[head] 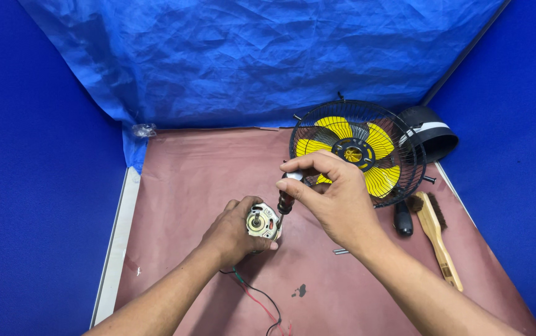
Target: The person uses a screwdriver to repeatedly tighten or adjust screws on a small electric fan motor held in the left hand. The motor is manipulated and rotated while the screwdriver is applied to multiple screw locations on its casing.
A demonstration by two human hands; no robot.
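Observation:
My left hand [233, 233] grips a small round metal fan motor [263, 223] on the reddish-brown table cover [205, 168], its shaft end facing up. Red, green and black wires [258, 298] trail from under the motor toward me. My right hand [333, 196] holds a screwdriver [286, 200] by the top of its handle, upright, with the tip down at the motor's right edge.
A black wire fan guard with yellow blades [358, 152] stands at the back right, a black housing [433, 130] behind it. A wooden brush [437, 236] and a black handle [403, 219] lie right. A small metal part [340, 251] lies by my right wrist. Blue sheeting surrounds the table.

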